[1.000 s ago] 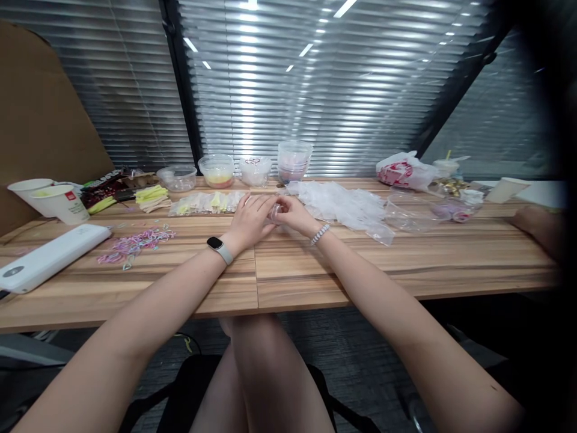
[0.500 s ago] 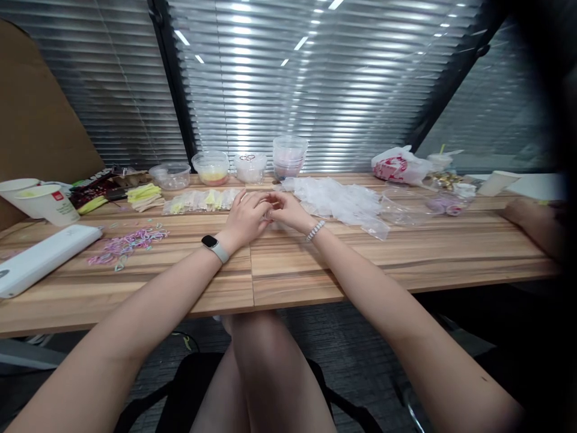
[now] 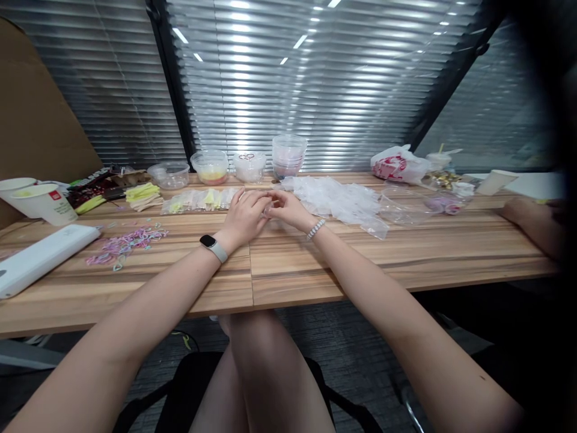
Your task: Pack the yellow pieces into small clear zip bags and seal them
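Observation:
My left hand (image 3: pixel 244 218), with a watch at the wrist, and my right hand (image 3: pixel 289 210), with a beaded bracelet, meet over the middle of the wooden table (image 3: pixel 297 270). Their fingers are bent and pinched together. A bit of something clear shows between the fingertips, too small to name. Just left of my left hand lies a row of small clear bags (image 3: pixel 193 201) with pale and yellow contents. Beside my right hand spreads a heap of clear plastic bags (image 3: pixel 336 198).
Colourful small loops (image 3: pixel 128 243), a white device (image 3: pixel 47 258), yellow strips (image 3: pixel 143 195) and paper cups (image 3: pixel 47 204) are on the left. Plastic tubs (image 3: pixel 211 167) line the back. To the right are a red-and-white bag (image 3: pixel 399 165), a clear container (image 3: pixel 401 205) and another person's hand (image 3: pixel 532 219).
The view has shifted very slightly. Both hands keep their place and their pinched pose, with only tiny finger movement.

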